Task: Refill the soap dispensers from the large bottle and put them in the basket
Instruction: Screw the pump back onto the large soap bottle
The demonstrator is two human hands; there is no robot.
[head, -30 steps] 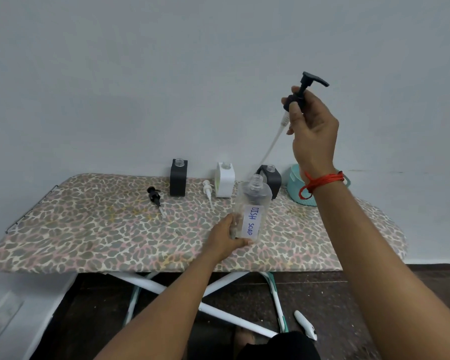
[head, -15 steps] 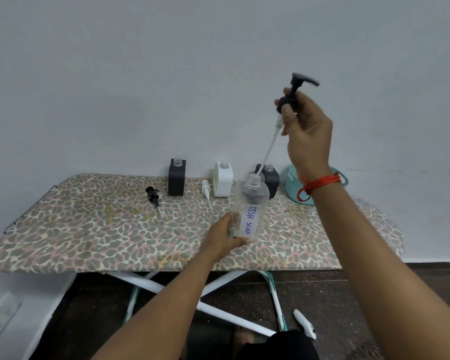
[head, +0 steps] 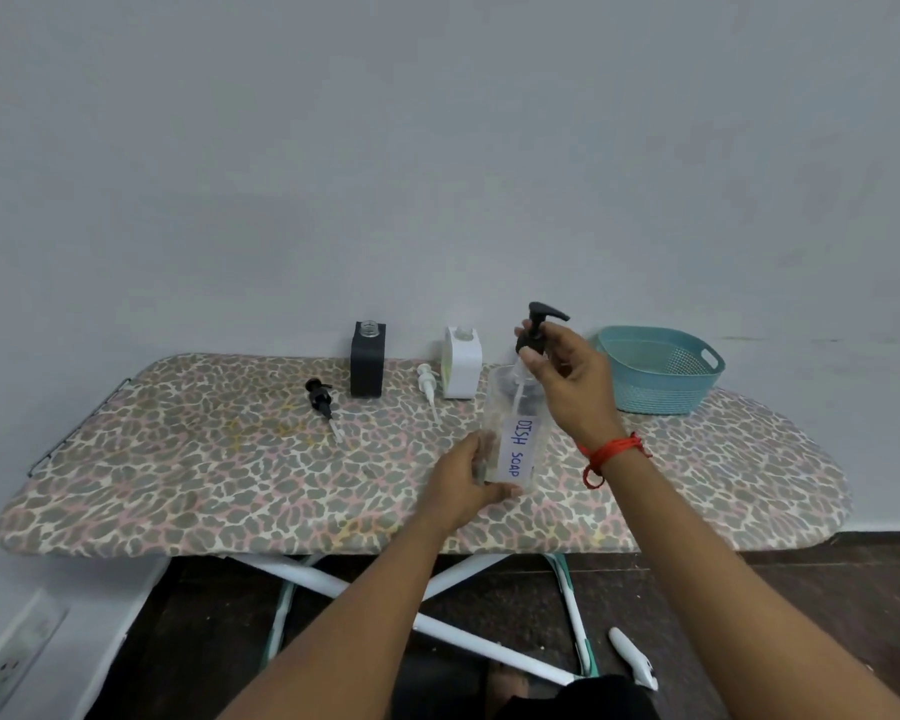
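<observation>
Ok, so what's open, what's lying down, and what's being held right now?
Dish soap bottle: upright, left hand holds it.
Big black pump: right hand pinches it, tube inside bottle.
Black dispenser: upright, uncapped.
White dispenser: upright, uncapped.
White pump: lying down.
Small black pump: lying down.
Basket: upright, no dispensers visible inside.

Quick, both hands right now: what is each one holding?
Left hand: grips the clear dish soap bottle low on its side.
Right hand: pinches the black pump, its tube down inside the bottle.
</observation>
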